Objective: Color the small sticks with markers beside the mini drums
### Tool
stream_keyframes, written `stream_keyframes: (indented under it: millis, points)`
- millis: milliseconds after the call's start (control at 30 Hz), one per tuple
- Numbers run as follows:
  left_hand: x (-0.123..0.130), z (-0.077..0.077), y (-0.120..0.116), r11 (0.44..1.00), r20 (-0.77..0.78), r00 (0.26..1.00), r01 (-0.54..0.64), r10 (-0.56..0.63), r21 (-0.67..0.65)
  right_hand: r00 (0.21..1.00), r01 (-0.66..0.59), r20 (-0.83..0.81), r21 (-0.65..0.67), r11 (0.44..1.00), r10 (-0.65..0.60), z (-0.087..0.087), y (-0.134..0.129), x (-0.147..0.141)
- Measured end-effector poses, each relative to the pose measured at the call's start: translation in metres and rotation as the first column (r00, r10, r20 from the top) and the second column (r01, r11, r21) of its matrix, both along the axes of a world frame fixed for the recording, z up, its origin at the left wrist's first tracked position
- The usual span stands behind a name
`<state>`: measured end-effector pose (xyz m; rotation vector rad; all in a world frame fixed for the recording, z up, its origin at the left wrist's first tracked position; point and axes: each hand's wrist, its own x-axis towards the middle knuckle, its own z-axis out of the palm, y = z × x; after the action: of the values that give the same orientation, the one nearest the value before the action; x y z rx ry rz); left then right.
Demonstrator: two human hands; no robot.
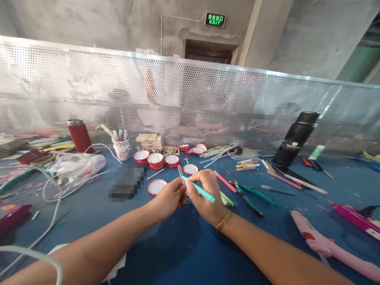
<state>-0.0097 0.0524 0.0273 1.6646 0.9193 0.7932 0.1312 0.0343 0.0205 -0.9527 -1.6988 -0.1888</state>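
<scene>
In my right hand (208,194) is a turquoise marker pen (203,190), held like a writing pen with its tip at a small stick. My left hand (166,202) pinches that small craft stick (180,171), whose upper end is red with some green below it. The stick's lower part is hidden by my fingers. Just beyond my hands lie a round white disc with a red rim (190,169) and another red-rimmed disc (156,187). Stacks of similar discs (156,160) stand behind them, several with a small coloured stick at the top.
Pliers with green handles (251,198), loose markers (246,165) and a pink glue gun (320,239) lie to the right, near a black bottle (295,138). Leftward are a paper cup of pens (121,149), a red flask (80,136) and a white cable (55,221). A perforated metal panel (118,79) borders the back.
</scene>
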Motion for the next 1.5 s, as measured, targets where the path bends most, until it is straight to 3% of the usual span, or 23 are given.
stream_keyframes:
  millis: [1500]
  points:
    - [0.0007, 0.0002, -0.0007, 0.999, -0.024, 1.000, -0.015, 0.014, -0.031, 1.000, 0.008, -0.008, -0.019, 1.000, -0.008, -0.0015, 0.0035, 0.0021]
